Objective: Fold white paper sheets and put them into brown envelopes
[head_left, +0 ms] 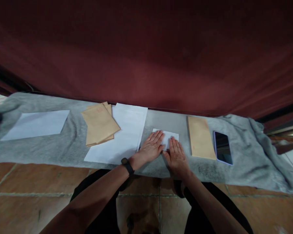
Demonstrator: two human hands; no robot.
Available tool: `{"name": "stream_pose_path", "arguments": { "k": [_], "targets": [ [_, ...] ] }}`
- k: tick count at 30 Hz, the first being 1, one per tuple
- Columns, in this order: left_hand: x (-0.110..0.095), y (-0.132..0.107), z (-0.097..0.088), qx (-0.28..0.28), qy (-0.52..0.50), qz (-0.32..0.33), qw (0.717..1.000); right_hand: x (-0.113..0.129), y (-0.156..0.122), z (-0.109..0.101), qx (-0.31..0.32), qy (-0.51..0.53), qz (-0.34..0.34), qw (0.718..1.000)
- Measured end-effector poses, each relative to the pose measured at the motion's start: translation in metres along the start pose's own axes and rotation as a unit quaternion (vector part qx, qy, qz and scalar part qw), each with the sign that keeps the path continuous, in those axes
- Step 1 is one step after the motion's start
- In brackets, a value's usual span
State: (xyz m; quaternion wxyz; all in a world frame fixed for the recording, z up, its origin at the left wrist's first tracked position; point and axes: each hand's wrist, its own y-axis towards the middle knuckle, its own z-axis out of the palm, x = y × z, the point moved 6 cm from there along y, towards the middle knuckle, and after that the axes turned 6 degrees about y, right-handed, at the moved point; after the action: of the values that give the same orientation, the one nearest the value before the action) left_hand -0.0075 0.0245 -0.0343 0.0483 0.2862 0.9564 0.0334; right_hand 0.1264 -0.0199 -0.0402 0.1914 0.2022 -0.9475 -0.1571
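Observation:
A small folded white paper (169,135) lies on the grey cloth (70,146) in front of me. My left hand (151,148) rests flat on its left part, fingers stretched out and together. My right hand (177,156) lies flat on its lower right part, fingers also straight. A dark band sits on my left wrist (127,165). Neither hand grips anything; both palms press down on the paper.
Left of my hands lies a stack of white sheets (123,135) with several brown envelopes (99,124) on it. Another white sheet (36,123) lies far left. One brown envelope (200,137) and a phone (222,148) lie to the right. A dark red curtain (146,55) hangs behind; tiled floor (26,191) below.

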Motion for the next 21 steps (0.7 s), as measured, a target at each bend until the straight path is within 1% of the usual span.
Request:
{"name": "stream_pose_path", "arguments": {
  "k": [3, 6, 8, 12, 14, 18, 19, 21],
  "targets": [
    [0.012, 0.001, 0.0, -0.008, -0.004, -0.044, 0.999, -0.006, -0.003, -0.003, -0.006, -0.015, 0.001, 1.0],
    [0.022, 0.003, -0.003, -0.023, 0.0, -0.077, 0.997, -0.009, -0.004, -0.005, -0.009, -0.024, 0.004, 1.0],
    [0.028, 0.006, -0.006, -0.029, -0.002, -0.09, 0.996, -0.01, -0.002, -0.006, -0.005, -0.027, 0.002, 1.0],
    [0.031, 0.012, -0.012, -0.028, -0.026, -0.088, 0.995, -0.013, 0.006, -0.008, 0.024, -0.037, 0.007, 0.999],
    [0.027, 0.012, -0.015, -0.022, -0.043, -0.059, 0.997, -0.014, 0.01, -0.009, 0.043, -0.04, 0.001, 0.998],
    [0.012, 0.004, -0.021, 0.018, -0.067, 0.063, 0.996, -0.018, 0.015, -0.013, 0.068, -0.035, -0.021, 0.997],
    [0.01, 0.002, -0.023, 0.026, -0.066, 0.079, 0.994, -0.018, 0.016, -0.014, 0.073, -0.034, -0.026, 0.996],
    [0.01, -0.002, -0.026, 0.038, -0.057, 0.083, 0.994, -0.019, 0.017, -0.016, 0.081, -0.03, -0.037, 0.996]
  ]
}}
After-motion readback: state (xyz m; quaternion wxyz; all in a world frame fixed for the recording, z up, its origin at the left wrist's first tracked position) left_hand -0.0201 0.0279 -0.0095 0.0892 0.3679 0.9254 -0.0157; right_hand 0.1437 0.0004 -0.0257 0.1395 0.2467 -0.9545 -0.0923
